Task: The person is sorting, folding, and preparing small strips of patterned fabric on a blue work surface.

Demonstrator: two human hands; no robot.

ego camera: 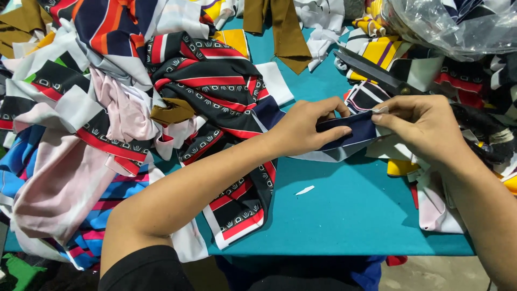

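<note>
- We find our left hand (pixel 304 129) and right hand (pixel 423 126) both pinching one navy fabric strip (pixel 353 132), held just above the teal surface (pixel 344 210) near its far right part.
- The fingers (pixel 336 129) are closed on the strip's ends, which spans between them.
- In our judgement, holding it taut and flat, edges aligned, suits this step.
- Black scissors (pixel 371 73) lie just beyond, untouched.
</note>
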